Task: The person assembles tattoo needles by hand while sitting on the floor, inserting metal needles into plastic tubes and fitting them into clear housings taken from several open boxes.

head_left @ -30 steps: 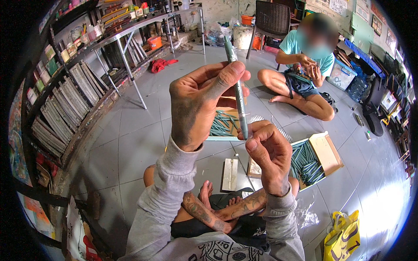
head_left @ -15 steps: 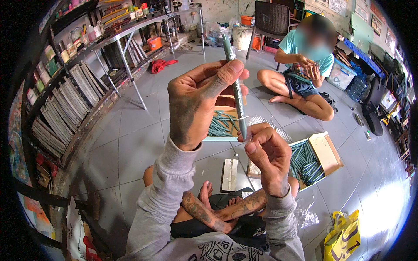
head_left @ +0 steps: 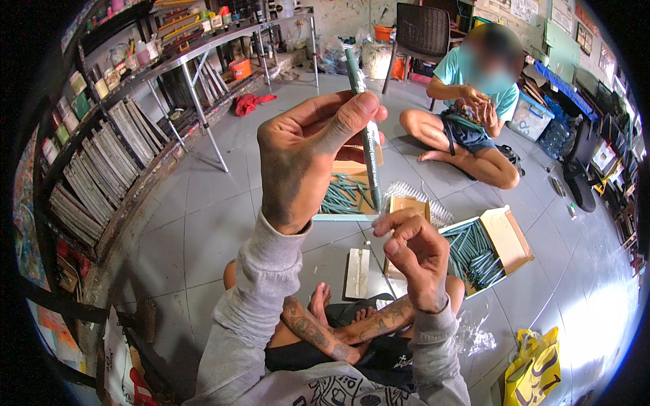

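Left hand (head_left: 308, 145) grips dark-green pen (head_left: 372, 162) near-upright, top leaning left, above tiled floor (head_left: 217, 210). Right hand (head_left: 416, 254) just below, apart; fingertips bunched, contents unclear. Other pens (head_left: 474, 256) fill open cardboard boxes (head_left: 509, 240); which are finished, cannot tell.

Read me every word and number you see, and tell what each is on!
I can't copy wording out, but here's where it stands:
Pen: pale lettering along its side.
Yellow bag: big dark marks, bent by folds.
Box: dark letters.
Sweater: dark print, its lettering unclear.
Wall papers: too small to read.
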Action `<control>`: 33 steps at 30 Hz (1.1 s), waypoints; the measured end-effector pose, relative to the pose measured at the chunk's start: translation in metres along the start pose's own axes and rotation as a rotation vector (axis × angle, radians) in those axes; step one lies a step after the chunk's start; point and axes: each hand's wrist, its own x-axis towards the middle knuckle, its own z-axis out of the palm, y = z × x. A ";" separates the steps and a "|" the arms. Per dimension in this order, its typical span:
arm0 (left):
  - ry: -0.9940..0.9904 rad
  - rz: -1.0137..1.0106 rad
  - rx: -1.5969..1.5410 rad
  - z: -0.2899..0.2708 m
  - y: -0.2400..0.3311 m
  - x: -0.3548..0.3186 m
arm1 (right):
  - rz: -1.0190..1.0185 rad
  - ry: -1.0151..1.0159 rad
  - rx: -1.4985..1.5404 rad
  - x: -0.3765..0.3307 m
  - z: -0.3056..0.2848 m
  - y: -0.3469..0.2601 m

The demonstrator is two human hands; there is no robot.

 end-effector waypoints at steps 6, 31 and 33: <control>-0.057 0.052 0.021 -0.006 -0.008 -0.001 | 0.440 -0.290 -0.335 -0.066 -0.046 0.040; -0.226 -0.229 0.083 0.000 0.008 -0.045 | 0.292 -0.327 0.164 0.032 -0.001 -0.053; -0.224 -0.207 0.075 0.000 0.009 -0.048 | 0.298 -0.331 0.175 0.031 0.000 -0.055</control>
